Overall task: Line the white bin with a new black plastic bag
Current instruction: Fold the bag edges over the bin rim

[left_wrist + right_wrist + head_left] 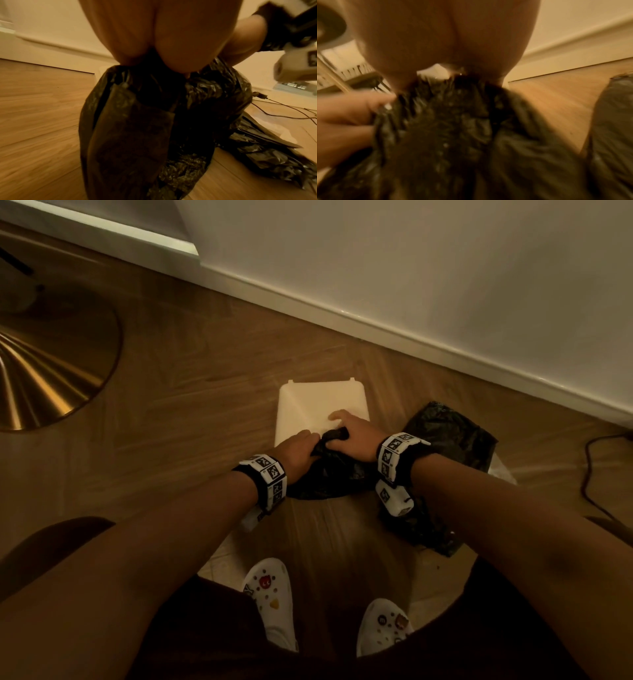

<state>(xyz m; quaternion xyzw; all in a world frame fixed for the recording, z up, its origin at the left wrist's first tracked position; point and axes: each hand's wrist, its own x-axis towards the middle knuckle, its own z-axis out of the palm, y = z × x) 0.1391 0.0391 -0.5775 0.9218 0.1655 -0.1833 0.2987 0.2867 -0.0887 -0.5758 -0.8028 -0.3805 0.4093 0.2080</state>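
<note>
The white bin (308,402) stands on the wood floor in front of me, seen from above. Both hands meet at its near edge and grip the bunched top of a black plastic bag (325,470). My left hand (298,447) clutches the gathered plastic from the left, and my right hand (349,430) grips it from the right, with fingers reaching over the bin's top. In the left wrist view the bag (137,121) hangs down from my left hand (142,40) towards the floor. The right wrist view is blurred; the crumpled bag (445,128) sits under my right hand (445,40).
A second black bag (448,429) lies crumpled on the floor to the right of the bin. A round gold base (48,364) sits at the far left. The white skirting board (342,316) runs behind the bin. A dark cable (587,474) trails at right. My white clogs (270,601) are below.
</note>
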